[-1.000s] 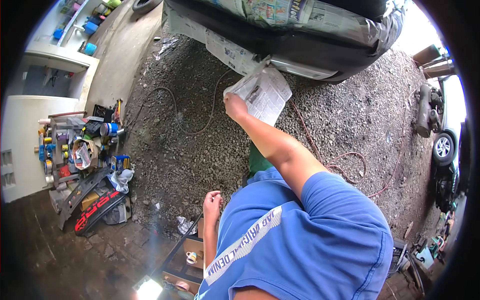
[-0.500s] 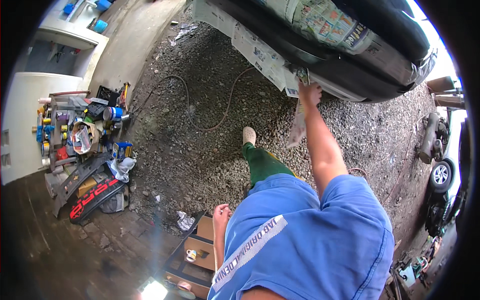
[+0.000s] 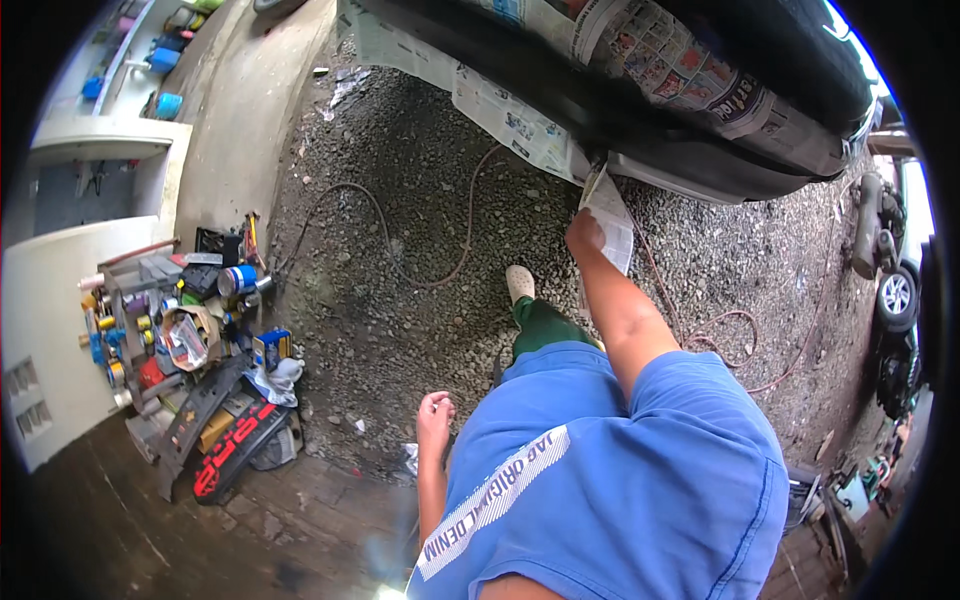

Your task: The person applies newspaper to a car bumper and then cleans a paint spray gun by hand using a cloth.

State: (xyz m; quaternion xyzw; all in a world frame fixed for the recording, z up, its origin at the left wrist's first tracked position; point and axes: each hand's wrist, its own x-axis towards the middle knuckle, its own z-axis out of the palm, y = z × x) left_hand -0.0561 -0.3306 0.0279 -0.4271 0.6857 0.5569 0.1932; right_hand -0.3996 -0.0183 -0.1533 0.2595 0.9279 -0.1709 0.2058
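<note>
My right hand (image 3: 586, 235) reaches forward, its fingers closed on a loose sheet of newspaper (image 3: 614, 222). The top of this sheet comes up against the lower edge of a dark car bumper (image 3: 700, 160). More newspaper (image 3: 515, 122) hangs along that edge to the left, and further newspaper (image 3: 660, 62) covers the bodywork above. Low beside my body, well away from the car, my left hand (image 3: 434, 418) has its fingers curled in. Whether something small sits between those fingers is too fine to make out.
A thin hose (image 3: 440, 283) loops over the gravel (image 3: 400, 330). To the left is a pile of tools, tins and a box (image 3: 190, 335), with a black and red car part (image 3: 240, 450) in front. A wheel (image 3: 897, 294) and pipe-like parts (image 3: 868, 225) stand far right.
My right hand has come back from the bumper, down and left, and the newspaper sheet now folds out beside it. My left hand stays low, fingers still curled. The view has shifted slightly.
</note>
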